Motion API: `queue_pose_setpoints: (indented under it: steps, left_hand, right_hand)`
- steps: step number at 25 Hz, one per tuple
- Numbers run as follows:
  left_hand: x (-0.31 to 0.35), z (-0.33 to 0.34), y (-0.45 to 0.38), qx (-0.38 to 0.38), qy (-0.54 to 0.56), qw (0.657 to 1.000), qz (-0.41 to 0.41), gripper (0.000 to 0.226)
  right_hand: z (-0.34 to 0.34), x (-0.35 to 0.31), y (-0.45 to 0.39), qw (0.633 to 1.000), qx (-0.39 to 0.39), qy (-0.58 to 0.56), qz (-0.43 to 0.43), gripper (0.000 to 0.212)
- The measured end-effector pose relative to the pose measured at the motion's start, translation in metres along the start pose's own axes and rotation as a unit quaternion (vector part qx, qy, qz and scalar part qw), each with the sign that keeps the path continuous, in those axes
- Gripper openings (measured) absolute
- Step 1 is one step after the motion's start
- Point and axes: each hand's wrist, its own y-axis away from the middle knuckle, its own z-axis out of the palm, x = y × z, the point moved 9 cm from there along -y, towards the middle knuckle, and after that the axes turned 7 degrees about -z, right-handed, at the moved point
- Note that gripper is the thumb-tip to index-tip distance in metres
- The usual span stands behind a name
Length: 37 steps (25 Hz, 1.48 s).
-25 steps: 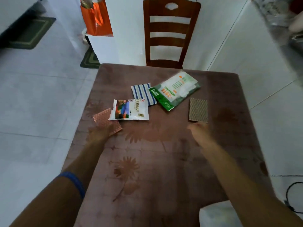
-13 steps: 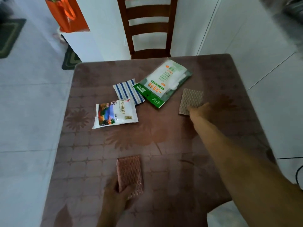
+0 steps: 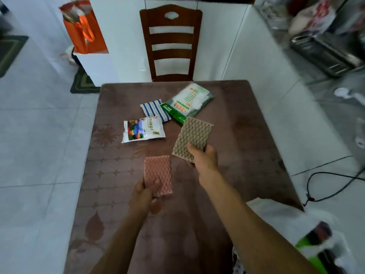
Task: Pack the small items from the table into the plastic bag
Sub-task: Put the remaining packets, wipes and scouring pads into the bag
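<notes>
- Your left hand, low in the centre of the frame, is closed on the bottom edge of a pink sponge, thumb on its face, holding it just above the counter.
- Your right hand, just right of centre, is closed on the lower corner of a tan sponge, which tilts up clear of the counter.
- Both sponges look light and soft with a bumpy weave, so a pinch at one edge should be enough; they may flop or bend if you hold them only by a corner.
- Three flat packets lie in the upper middle of the counter: a white salt packet, a blue striped pouch and a green and white pack. Their film looks slick, so take them by an edge.
- The plastic bag sits at the lower right of the frame, at the counter's near corner, blurred.
- Half a second ago the tan sponge lay flat on the counter with your right hand only touching it; now it is lifted. The pink sponge was already in your left hand and sits higher in the frame now.
</notes>
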Motion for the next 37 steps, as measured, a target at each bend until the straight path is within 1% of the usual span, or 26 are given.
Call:
queue_pose_setpoints:
  steps: [3,5,6,7,8,9,10,11,13,14,16,17,19,20,22,24,26,28,29,30,31,32,34,35,36,37]
  left_hand:
    - [-0.001,0.034,0.042,-0.075,-0.012,0.997,0.025,0.023]
    - [0.007,0.054,0.078,-0.081,-0.036,0.995,0.053,0.013]
    - [0.010,0.064,0.099,-0.092,-0.046,0.992,0.070,0.010]
    - [0.013,0.073,0.122,-0.112,-0.045,0.990,0.078,0.013]
    - [0.009,0.080,0.142,-0.123,-0.041,0.989,0.075,0.022]
    - [0.006,0.084,0.158,-0.125,-0.046,0.988,0.081,0.030]
    - [0.006,0.087,0.178,-0.122,-0.054,0.986,0.105,0.032]
    - [0.008,0.087,0.197,-0.109,-0.054,0.984,0.131,0.028]
    - [0.009,0.085,0.233,-0.082,-0.026,0.982,0.167,0.020]
    - [0.008,0.092,0.258,-0.087,-0.024,0.980,0.179,0.018]
    - [-0.002,0.121,0.302,-0.129,-0.058,0.973,0.180,0.016]
    - [-0.013,0.140,0.317,-0.154,-0.106,0.969,0.160,0.018]
    - [-0.040,0.178,0.326,-0.185,-0.245,0.945,0.113,0.032]
    - [-0.051,0.191,0.324,-0.181,-0.304,0.929,0.104,0.040]
    - [-0.057,0.207,0.313,-0.141,-0.357,0.916,0.115,0.045]
    - [-0.055,0.227,0.305,-0.111,-0.393,0.900,0.155,0.053]
    - [-0.052,0.247,0.306,-0.116,-0.424,0.873,0.214,0.065]
    - [-0.038,0.252,0.312,-0.092,-0.410,0.859,0.293,0.063]
    - [-0.027,0.248,0.314,-0.055,-0.400,0.850,0.338,0.057]
    - [-0.017,0.244,0.315,-0.008,-0.400,0.833,0.382,0.053]
    - [-0.014,0.241,0.311,0.032,-0.421,0.807,0.412,0.052]
    - [-0.012,0.242,0.306,0.056,-0.468,0.774,0.423,0.055]
    - [-0.021,0.248,0.283,0.057,-0.591,0.702,0.393,0.062]
    - [-0.023,0.246,0.273,0.048,-0.614,0.696,0.369,0.058]
    - [-0.019,0.242,0.268,0.044,-0.590,0.722,0.358,0.046]
    - [-0.011,0.235,0.266,0.047,-0.539,0.760,0.359,0.029]
  right_hand:
    - [-0.038,-0.053,0.066,0.994,-0.003,0.044,-0.104,0.025]
    - [-0.069,-0.075,0.110,0.990,-0.031,0.016,-0.140,0.020]
    - [-0.094,-0.081,0.134,0.988,-0.037,-0.005,-0.147,0.021]
    - [-0.125,-0.084,0.157,0.988,-0.033,-0.030,-0.149,0.026]
    - [-0.158,-0.085,0.181,0.987,-0.024,-0.055,-0.148,0.033]
    - [-0.193,-0.083,0.201,0.987,-0.013,-0.080,-0.142,0.041]
    - [-0.229,-0.078,0.218,0.985,-0.002,-0.105,-0.135,0.046]
    - [-0.264,-0.071,0.230,0.984,0.015,-0.124,-0.130,0.046]
    - [-0.325,-0.049,0.243,0.984,0.064,-0.119,-0.114,0.041]
    - [-0.352,-0.035,0.247,0.985,0.087,-0.115,-0.099,0.046]
    - [-0.392,-0.009,0.253,0.983,0.126,-0.115,-0.071,0.062]
    - [-0.404,0.001,0.254,0.983,0.130,-0.116,-0.059,0.060]
    - [-0.421,0.016,0.257,0.984,0.123,-0.126,-0.035,0.035]
    - [-0.428,0.021,0.259,0.984,0.118,-0.130,-0.025,0.025]
    - [-0.434,0.021,0.264,0.986,0.101,-0.131,-0.014,0.018]
    - [-0.437,0.018,0.270,0.989,0.087,-0.115,-0.016,0.016]
    - [-0.436,0.026,0.273,0.993,0.071,-0.094,-0.011,0.014]
    - [-0.434,0.034,0.273,0.996,0.055,-0.072,-0.006,0.016]
    - [-0.432,0.037,0.272,0.998,0.043,-0.051,-0.006,0.019]
    - [-0.428,0.039,0.269,0.999,0.023,-0.028,-0.006,0.023]
    - [-0.421,0.040,0.266,1.000,-0.001,-0.002,0.001,0.028]
    - [-0.410,0.040,0.264,0.999,-0.029,0.025,0.009,0.032]
    - [-0.391,0.043,0.254,0.994,-0.063,0.082,0.019,0.038]
    - [-0.385,0.045,0.248,0.992,-0.062,0.104,0.024,0.039]
    - [-0.381,0.047,0.242,0.992,-0.052,0.111,0.028,0.038]
    - [-0.380,0.048,0.237,0.994,-0.037,0.099,0.033,0.036]
